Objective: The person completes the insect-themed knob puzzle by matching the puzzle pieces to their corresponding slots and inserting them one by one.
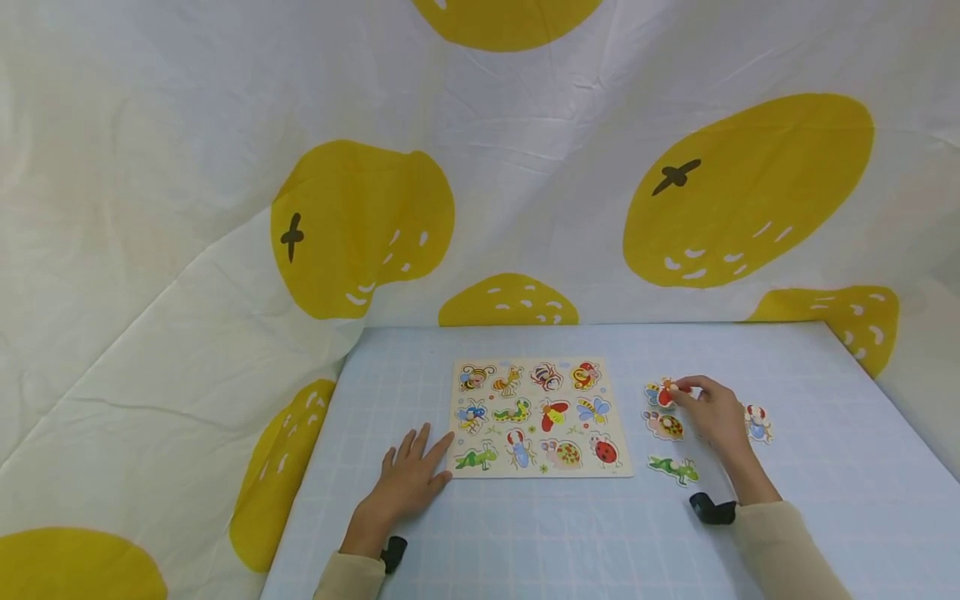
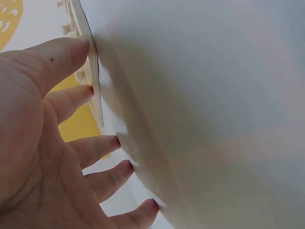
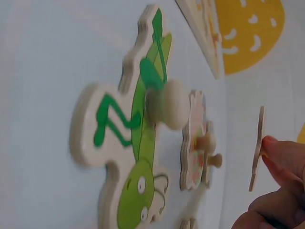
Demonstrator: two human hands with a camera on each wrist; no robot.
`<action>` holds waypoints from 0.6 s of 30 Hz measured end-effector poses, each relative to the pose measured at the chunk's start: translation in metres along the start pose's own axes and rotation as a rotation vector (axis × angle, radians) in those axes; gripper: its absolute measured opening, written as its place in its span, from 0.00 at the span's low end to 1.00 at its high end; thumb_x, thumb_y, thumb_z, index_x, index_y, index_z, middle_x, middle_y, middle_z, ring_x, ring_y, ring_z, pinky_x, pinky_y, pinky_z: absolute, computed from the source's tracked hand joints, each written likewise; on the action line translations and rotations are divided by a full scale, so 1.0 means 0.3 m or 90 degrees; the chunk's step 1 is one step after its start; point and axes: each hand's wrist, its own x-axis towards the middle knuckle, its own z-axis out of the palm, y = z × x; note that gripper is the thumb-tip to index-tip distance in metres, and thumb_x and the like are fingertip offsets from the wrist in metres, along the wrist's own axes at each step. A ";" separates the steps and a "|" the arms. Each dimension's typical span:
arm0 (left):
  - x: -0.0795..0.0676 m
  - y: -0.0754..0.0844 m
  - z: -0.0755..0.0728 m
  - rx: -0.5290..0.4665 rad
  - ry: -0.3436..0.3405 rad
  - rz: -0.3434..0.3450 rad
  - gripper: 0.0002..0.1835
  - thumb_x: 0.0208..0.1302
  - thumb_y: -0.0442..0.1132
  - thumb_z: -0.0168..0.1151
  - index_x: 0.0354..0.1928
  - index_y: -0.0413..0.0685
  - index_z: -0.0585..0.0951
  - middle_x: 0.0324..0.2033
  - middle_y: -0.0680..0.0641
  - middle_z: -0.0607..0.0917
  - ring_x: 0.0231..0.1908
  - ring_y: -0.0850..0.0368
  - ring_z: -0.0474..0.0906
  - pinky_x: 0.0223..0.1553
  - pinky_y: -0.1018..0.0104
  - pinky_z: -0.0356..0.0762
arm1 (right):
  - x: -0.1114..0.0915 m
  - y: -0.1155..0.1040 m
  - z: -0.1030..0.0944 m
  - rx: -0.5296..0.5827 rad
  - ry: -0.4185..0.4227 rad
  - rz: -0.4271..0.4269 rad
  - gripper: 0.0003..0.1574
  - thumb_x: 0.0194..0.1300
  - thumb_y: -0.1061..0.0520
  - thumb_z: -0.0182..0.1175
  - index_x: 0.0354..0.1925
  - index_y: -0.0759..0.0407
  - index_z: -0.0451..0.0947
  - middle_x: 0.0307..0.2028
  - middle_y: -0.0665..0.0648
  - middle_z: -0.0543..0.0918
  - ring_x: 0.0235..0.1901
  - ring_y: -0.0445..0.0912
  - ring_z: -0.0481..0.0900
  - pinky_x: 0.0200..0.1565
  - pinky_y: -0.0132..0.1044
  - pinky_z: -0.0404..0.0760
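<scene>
My right hand (image 1: 716, 417) pinches a red winged-bug puzzle piece (image 1: 665, 395), which is off the table in the right wrist view. Just behind it lies a blue-and-yellow bee piece (image 1: 651, 392), partly covered. Nearer are a snail piece (image 1: 663, 426) and a green grasshopper piece (image 1: 673, 469) with a round wooden knob (image 3: 174, 105). A blue beetle piece (image 1: 757, 423) lies to the right of that hand. My left hand (image 1: 405, 483) rests with spread fingers at the left edge of the insect puzzle board (image 1: 540, 477), thumb and index touching its side.
The board lies flat on a pale blue checked cloth (image 1: 525, 542). A white curtain with yellow fruit shapes (image 1: 360, 225) hangs behind and at the left. Black wrist mounts (image 1: 712, 509) sit beside both wrists.
</scene>
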 end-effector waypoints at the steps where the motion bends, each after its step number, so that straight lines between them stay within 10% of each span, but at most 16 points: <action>1: 0.000 0.000 0.000 0.000 0.000 0.000 0.35 0.70 0.50 0.62 0.76 0.58 0.64 0.76 0.37 0.55 0.74 0.33 0.47 0.67 0.28 0.45 | -0.003 -0.009 0.009 0.003 -0.004 -0.002 0.29 0.71 0.41 0.60 0.57 0.61 0.79 0.29 0.59 0.69 0.27 0.52 0.67 0.23 0.38 0.64; 18: -0.005 0.004 -0.005 -0.005 -0.003 0.001 0.34 0.71 0.49 0.62 0.76 0.57 0.64 0.76 0.36 0.55 0.74 0.33 0.47 0.67 0.28 0.45 | -0.049 -0.129 0.168 0.036 -0.083 -0.089 0.22 0.68 0.44 0.65 0.51 0.57 0.82 0.26 0.56 0.67 0.25 0.49 0.65 0.20 0.36 0.62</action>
